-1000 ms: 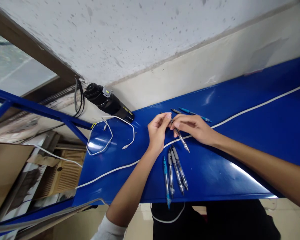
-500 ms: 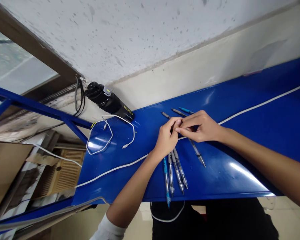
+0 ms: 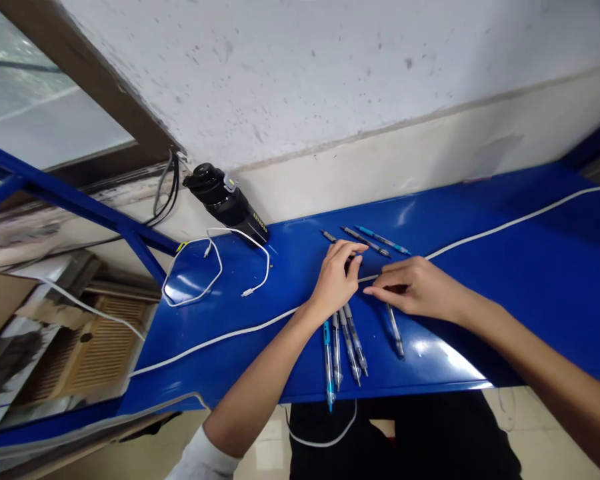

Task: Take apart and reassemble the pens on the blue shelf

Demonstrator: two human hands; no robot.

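Observation:
On the blue table, my left hand hovers or rests with fingers bent and thumb apart; nothing clear shows in its grasp. The dark tip of a grey pen sticks out beyond it. My right hand is closed, thumb towards the left. A clear-barrelled pen comes out beneath its fingers, its upper part hidden. Below my left hand several pens lie side by side, among them a blue pen and a grey-gripped pen. Behind the hands lie another blue pen and a grey pen.
A black bottle stands at the back left beside a coiled white charging cable. One long white cord crosses the table beneath my hands. A speckled wall borders the back, and a blue metal frame the left.
My hands have come apart; the right one moved slightly right and nearer me. The clear pen under it shifted towards the front edge. The two back pens are less covered. The view tilted slightly.

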